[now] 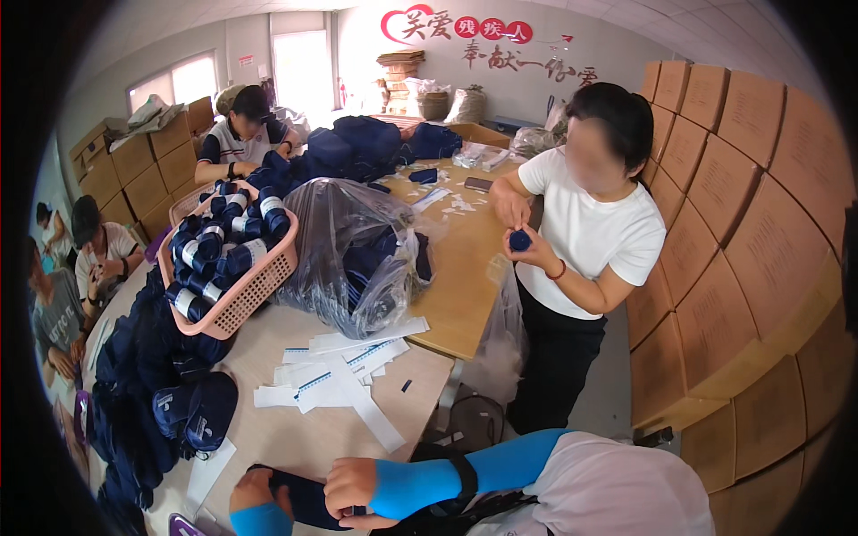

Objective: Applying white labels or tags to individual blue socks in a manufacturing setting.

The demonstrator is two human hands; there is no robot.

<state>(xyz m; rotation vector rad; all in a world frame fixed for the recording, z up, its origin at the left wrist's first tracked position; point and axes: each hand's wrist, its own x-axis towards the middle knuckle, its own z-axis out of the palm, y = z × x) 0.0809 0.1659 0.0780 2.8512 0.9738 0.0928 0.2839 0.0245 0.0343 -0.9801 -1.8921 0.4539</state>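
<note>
A dark navy piece of cloth lies flattened on the near edge of the pale table. My left hand, in a blue sleeve, is closed over its left end. My right hand has its fingers curled onto the right end. Beyond my hands are white printed paper strips in a loose heap. To the left, navy caps rest against a pile of navy cloth. A pink basket holds several navy rolls with white paper bands.
A clear plastic bag of navy cloth stands mid-table. Across to the right, a person in white holds a small navy roll. Cardboard boxes are stacked along the right. Other people sit at the far left and back.
</note>
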